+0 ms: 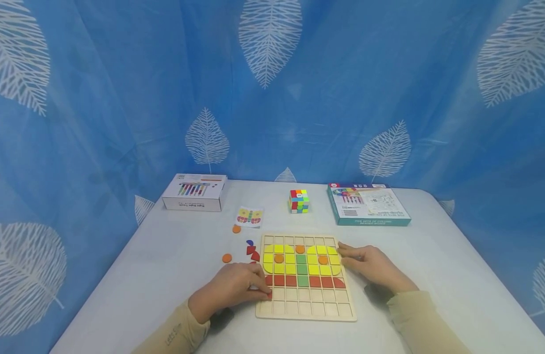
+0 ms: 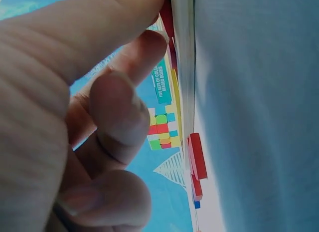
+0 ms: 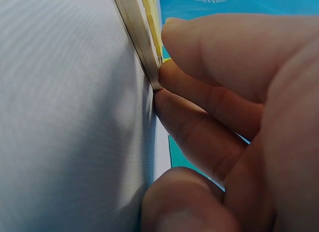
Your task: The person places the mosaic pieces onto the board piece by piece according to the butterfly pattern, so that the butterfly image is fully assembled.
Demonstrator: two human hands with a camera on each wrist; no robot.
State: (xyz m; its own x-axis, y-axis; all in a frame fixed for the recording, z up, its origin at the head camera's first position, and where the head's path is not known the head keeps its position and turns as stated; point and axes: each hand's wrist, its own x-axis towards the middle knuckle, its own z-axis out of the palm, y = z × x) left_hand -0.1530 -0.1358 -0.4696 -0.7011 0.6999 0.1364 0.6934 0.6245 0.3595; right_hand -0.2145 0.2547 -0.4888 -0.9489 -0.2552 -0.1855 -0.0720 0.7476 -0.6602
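Note:
My left hand [image 1: 234, 286] pinches a small red piece [image 1: 270, 295] at the left edge of the wooden grid board [image 1: 305, 317]. In the left wrist view, thumb and fingertip meet on that red piece [image 2: 167, 16], partly hidden. My right hand [image 1: 373, 268] holds the board's right edge, with its thumb over the top side and fingertips against the rim [image 3: 142, 42]. On the board lie yellow pieces [image 1: 313, 270], orange discs [image 1: 300, 249], a green column [image 1: 302, 269] and a row of red pieces [image 1: 327, 282]. The lower grid cells are bare wood.
Loose red pieces [image 1: 255, 256], a blue piece [image 1: 250, 243] and orange discs [image 1: 227, 258] lie left of the board. Behind are a pattern card [image 1: 250, 217], a puzzle cube [image 1: 299, 201], a white box [image 1: 192, 191] and a teal-edged box [image 1: 369, 205]. A blue leaf-patterned curtain [image 1: 325, 98] hangs behind.

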